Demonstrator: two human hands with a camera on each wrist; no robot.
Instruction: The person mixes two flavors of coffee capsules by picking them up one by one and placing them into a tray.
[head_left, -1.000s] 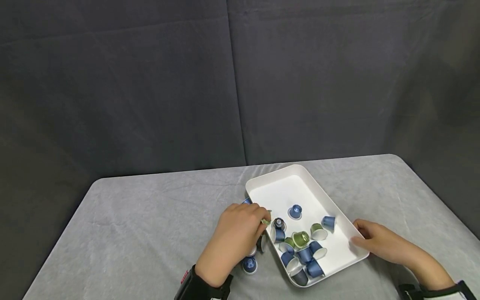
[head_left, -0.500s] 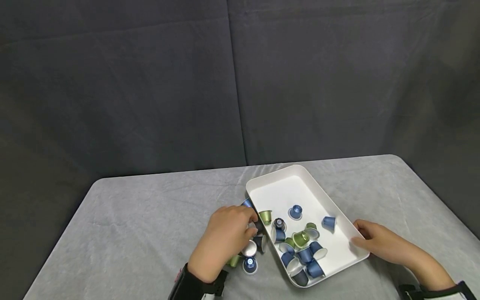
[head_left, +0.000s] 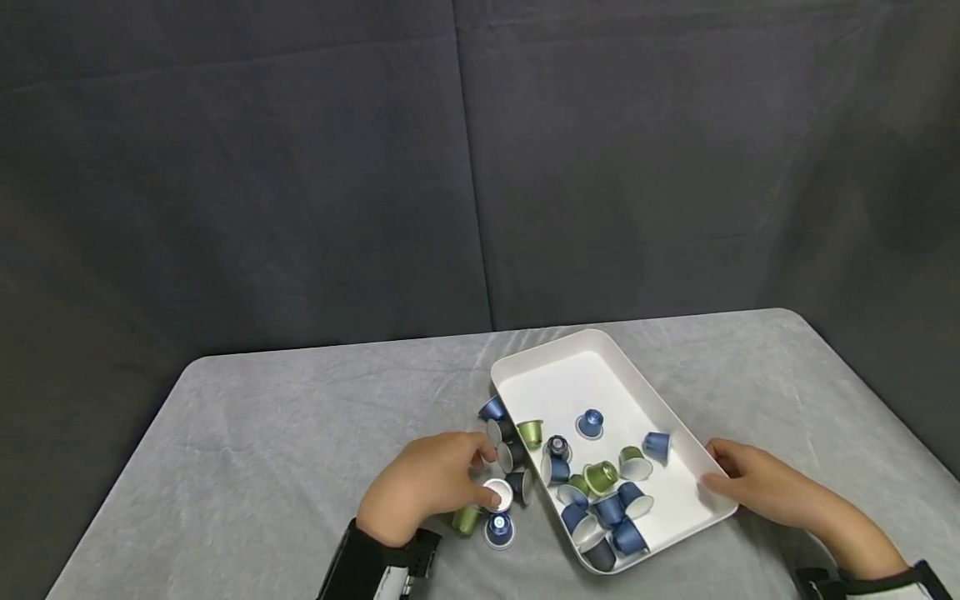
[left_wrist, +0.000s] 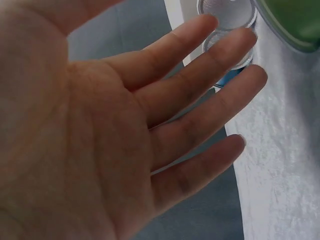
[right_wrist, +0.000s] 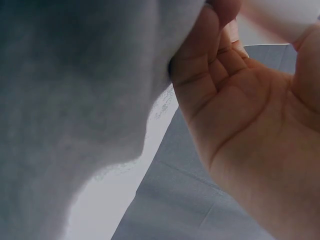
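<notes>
left hand has backed off the white tray wall, down-left, fingers now spread. green capsule it pinched 1 s ago now sits inside the tray by the left wall. thumb now overlaps a silver-lidded capsule, contact unclear. two dark capsules outside the wall and a blue capsule beyond them are less covered than before.

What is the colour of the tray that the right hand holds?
The tray is white; it shows best in the head view.
</notes>
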